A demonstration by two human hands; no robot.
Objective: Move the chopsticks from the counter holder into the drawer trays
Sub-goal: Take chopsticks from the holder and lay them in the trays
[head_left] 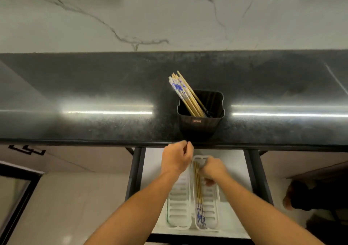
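Observation:
A black holder (pixel 200 120) stands on the dark counter near its front edge. Several wooden chopsticks (pixel 183 92) with blue-patterned tops lean out of it to the left. Below, the open drawer (pixel 235 169) holds two white slotted trays side by side. The left tray (pixel 178 207) has no chopsticks that I can see. A few chopsticks (pixel 199 197) lie lengthwise in the right tray (pixel 211 207). My right hand (pixel 213 170) grips their far ends, blurred. My left hand (pixel 178 160) hovers just under the counter edge, fingers curled, nothing visible in it.
The glossy black counter (pixel 94 94) runs the full width, backed by a marble wall (pixel 131 18). Dark drawer rails (pixel 134 169) flank the drawer. A dark object (pixel 305 195) sits on the tiled floor at the right. A glass-framed panel (pixel 15 197) stands at lower left.

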